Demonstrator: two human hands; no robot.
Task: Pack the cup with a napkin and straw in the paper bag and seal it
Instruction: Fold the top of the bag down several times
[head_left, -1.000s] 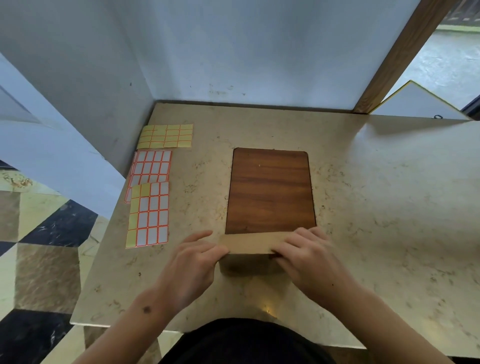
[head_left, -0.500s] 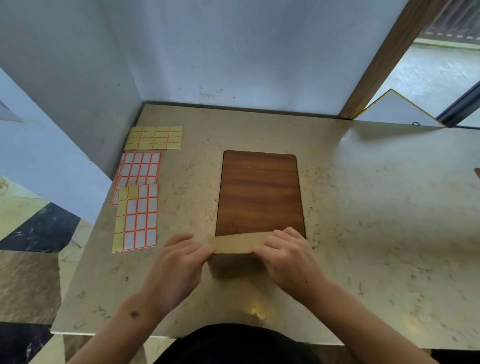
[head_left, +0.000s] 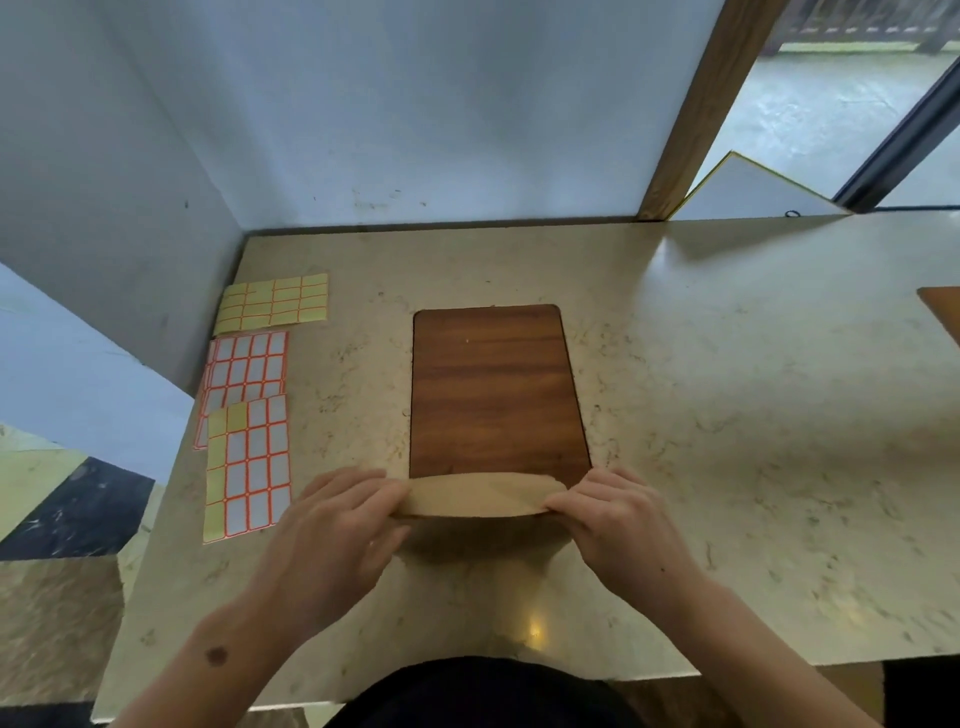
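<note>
Marble-patterned counter against a pale wall: from my remote seat, both hands pinch the paper bag's top, left hand and right hand at either end. Flat half a second ago, the folded top now bows upward, suggesting sealing is underway. Its long axis runs left-right, at the wooden board's near edge.

head-worn wide-angle view, looking forward and down, close over table; edges seemingly distorted.
</note>
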